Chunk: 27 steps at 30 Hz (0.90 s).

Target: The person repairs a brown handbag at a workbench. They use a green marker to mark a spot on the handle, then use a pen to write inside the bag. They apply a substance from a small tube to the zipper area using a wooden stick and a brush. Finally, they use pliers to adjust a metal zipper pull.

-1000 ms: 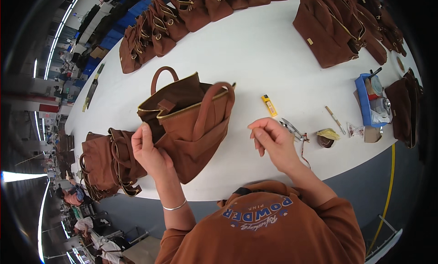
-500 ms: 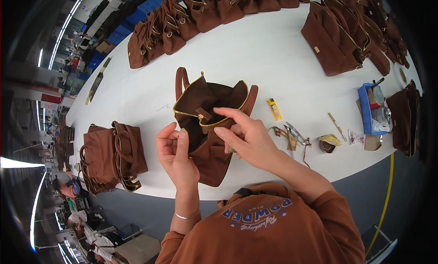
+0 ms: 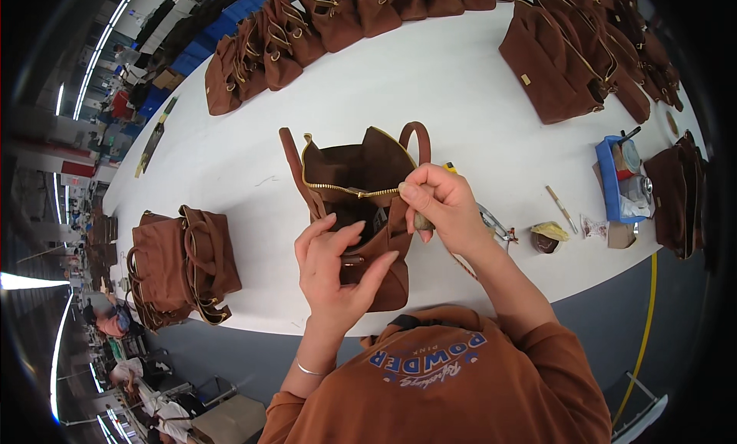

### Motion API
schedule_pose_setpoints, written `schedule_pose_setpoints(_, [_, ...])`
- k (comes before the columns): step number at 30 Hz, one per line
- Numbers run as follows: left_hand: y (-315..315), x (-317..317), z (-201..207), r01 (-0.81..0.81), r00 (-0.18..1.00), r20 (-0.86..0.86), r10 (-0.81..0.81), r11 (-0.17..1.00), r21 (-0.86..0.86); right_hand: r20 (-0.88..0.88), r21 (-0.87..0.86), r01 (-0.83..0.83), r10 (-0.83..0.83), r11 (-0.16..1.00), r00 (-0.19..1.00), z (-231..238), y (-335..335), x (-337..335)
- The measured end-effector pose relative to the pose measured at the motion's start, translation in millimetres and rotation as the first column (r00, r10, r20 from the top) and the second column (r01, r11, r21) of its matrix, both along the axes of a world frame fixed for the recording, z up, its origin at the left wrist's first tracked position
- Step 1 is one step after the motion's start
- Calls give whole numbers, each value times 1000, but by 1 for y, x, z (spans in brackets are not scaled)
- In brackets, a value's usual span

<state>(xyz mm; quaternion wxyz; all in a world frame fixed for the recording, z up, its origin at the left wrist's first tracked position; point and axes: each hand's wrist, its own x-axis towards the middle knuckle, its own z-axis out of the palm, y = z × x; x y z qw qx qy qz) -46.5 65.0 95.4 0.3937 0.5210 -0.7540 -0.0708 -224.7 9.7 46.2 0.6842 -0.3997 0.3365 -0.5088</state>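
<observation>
A brown handbag point(image 3: 393, 284) stands on the white table in front of me, its mouth gaping and its dark lining showing. A gold zipper point(image 3: 338, 189) runs across the opening. My right hand point(image 3: 449, 210) pinches the right end of the zipper edge between thumb and forefinger. Its lower fingers curl round a small, dull greenish-tan thing point(image 3: 421, 222) whose kind I cannot make out. At the bag's front left, my left hand point(image 3: 335, 271) has its thumb and fingers spread, with a small gold fitting point(image 3: 352, 261) behind the gap. Nothing shows in its grasp.
Stacked brown bags point(image 3: 184, 264) sit at the left; more bags point(image 3: 549, 68) line the far side. To the right lie pliers point(image 3: 491, 220), partly behind my right hand, a brush-like stick point(image 3: 561, 207), a small pot point(image 3: 546, 239) and a blue bin point(image 3: 608, 179).
My right hand has taken hold of the zipper edge. The left has shifted right and opened wider. The bag has turned, its zipper now straighter across, and the yellow lighter is mostly hidden.
</observation>
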Motion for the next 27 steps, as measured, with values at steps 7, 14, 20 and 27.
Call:
schedule_pose_setpoints(7, [-1, -18, -12, 5, 997, 80, -5, 1000, -3, 73, 20, 6, -7, 1000, 997, -11, 3, -10])
schedule_pose_setpoints(14, [-6, -28, -30, 12, 1000, 16, -10, 992, -127, 104, 48, 33, -38, 998, 994, -13, 4, -12])
schedule_pose_setpoints(20, [-11, -31, -36, 30, 999, -9, -32, 983, -179, 193, 110, 33, -54, 993, 980, -16, 4, -16])
schedule_pose_setpoints(27, [-13, -35, -44, 23, 997, -71, -36, 983, -181, 442, 192, -62, -30, 979, 896, -28, 4, -16])
